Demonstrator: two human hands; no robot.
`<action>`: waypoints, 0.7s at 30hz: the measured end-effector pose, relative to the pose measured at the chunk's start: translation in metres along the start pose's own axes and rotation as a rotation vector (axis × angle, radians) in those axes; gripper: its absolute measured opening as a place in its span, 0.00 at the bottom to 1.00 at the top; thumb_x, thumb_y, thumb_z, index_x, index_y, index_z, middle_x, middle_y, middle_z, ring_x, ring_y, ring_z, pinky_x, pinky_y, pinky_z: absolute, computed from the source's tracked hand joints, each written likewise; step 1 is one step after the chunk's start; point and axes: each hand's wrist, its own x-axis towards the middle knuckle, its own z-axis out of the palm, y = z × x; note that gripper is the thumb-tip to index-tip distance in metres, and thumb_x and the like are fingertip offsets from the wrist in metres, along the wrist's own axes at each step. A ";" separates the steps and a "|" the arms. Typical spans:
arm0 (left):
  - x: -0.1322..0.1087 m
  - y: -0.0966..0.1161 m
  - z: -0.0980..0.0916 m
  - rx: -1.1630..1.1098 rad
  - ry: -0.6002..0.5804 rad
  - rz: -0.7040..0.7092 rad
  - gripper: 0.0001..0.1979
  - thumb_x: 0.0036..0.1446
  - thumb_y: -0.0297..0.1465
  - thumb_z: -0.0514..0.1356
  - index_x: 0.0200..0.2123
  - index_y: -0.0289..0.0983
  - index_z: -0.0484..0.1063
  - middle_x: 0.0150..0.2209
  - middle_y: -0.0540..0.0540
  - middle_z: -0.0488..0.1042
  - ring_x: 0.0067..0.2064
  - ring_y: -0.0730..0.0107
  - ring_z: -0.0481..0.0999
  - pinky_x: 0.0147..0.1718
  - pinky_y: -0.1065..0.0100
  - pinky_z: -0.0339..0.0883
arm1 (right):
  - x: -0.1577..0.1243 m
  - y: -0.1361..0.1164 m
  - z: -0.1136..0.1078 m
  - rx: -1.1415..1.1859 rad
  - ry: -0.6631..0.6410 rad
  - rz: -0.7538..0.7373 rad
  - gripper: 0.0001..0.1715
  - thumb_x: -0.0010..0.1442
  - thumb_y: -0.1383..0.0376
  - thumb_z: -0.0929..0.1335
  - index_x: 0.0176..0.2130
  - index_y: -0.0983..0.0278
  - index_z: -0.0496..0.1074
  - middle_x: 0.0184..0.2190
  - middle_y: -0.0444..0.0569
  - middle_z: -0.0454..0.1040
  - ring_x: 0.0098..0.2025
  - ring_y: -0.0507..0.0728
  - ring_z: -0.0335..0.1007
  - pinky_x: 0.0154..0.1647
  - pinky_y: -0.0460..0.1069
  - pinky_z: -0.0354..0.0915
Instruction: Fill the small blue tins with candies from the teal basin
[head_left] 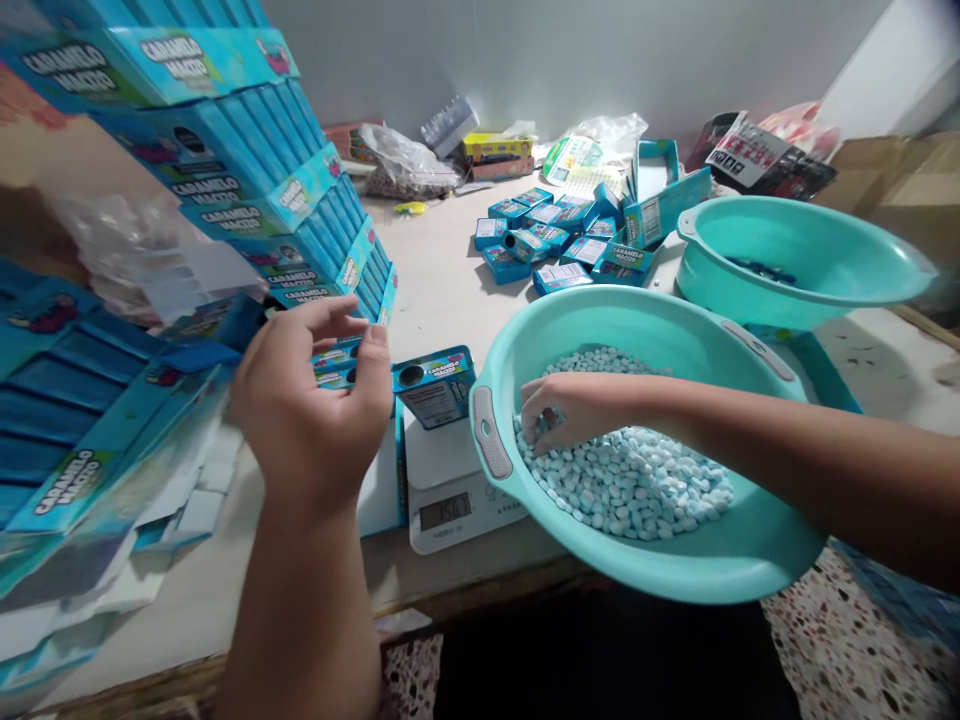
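Observation:
My left hand (319,390) is raised left of the white scale (450,500), fingers curved and apart, with nothing seen in it. On the scale's plate stands a small blue box (439,385); the display looks like 156.7. My right hand (559,410) reaches into the near turquoise basin (645,320), fingers bent down among pale blue and white candies (630,490). Its fingertips touch the candies; whether any are gripped is hidden. More small blue boxes sit behind my left hand, in an open tray beside the scale.
Tall stacks of filled blue display boxes (277,150) rise at the left. Loose small boxes (577,240) lie scattered behind the near basin. A second turquoise basin (802,250) holds dark items at the right. Plastic bags (409,160) and a yellow box (496,150) line the wall.

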 end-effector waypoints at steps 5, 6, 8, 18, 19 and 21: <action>0.001 -0.002 0.004 -0.008 -0.024 -0.003 0.18 0.58 0.34 0.62 0.50 0.32 0.76 0.40 0.39 0.80 0.43 0.55 0.81 0.45 0.54 0.76 | 0.000 0.002 0.001 0.014 -0.003 0.004 0.07 0.58 0.66 0.75 0.39 0.64 0.81 0.38 0.47 0.74 0.35 0.51 0.69 0.39 0.45 0.63; 0.001 -0.003 0.004 -0.011 -0.028 -0.003 0.18 0.58 0.34 0.62 0.50 0.32 0.75 0.40 0.39 0.80 0.43 0.55 0.80 0.45 0.54 0.76 | 0.000 0.002 0.001 0.015 -0.003 0.002 0.06 0.58 0.66 0.75 0.39 0.64 0.81 0.39 0.47 0.74 0.35 0.51 0.69 0.39 0.45 0.63; 0.000 -0.004 0.005 -0.012 -0.037 -0.004 0.18 0.58 0.35 0.62 0.50 0.33 0.75 0.40 0.40 0.80 0.43 0.56 0.80 0.45 0.54 0.76 | 0.000 0.002 0.001 0.017 -0.006 -0.008 0.06 0.59 0.66 0.74 0.39 0.65 0.80 0.38 0.47 0.74 0.35 0.51 0.69 0.39 0.45 0.63; 0.000 -0.003 0.004 -0.008 -0.063 -0.037 0.16 0.57 0.33 0.63 0.49 0.34 0.76 0.41 0.41 0.79 0.43 0.58 0.80 0.46 0.57 0.75 | 0.000 0.003 0.000 0.018 -0.024 0.023 0.08 0.58 0.69 0.74 0.40 0.65 0.81 0.39 0.47 0.74 0.36 0.51 0.69 0.39 0.46 0.64; 0.000 -0.002 0.004 -0.011 -0.061 -0.034 0.16 0.57 0.33 0.63 0.49 0.35 0.76 0.41 0.41 0.79 0.43 0.58 0.80 0.46 0.57 0.75 | 0.000 0.003 0.000 0.014 -0.021 0.024 0.08 0.57 0.69 0.74 0.40 0.65 0.81 0.39 0.47 0.74 0.36 0.52 0.69 0.39 0.46 0.64; 0.000 -0.002 0.004 -0.019 -0.065 -0.025 0.16 0.57 0.33 0.63 0.49 0.36 0.76 0.41 0.43 0.79 0.43 0.59 0.80 0.46 0.58 0.75 | 0.000 0.002 0.001 0.007 -0.012 0.017 0.07 0.57 0.68 0.75 0.39 0.65 0.81 0.39 0.47 0.74 0.36 0.52 0.69 0.39 0.46 0.63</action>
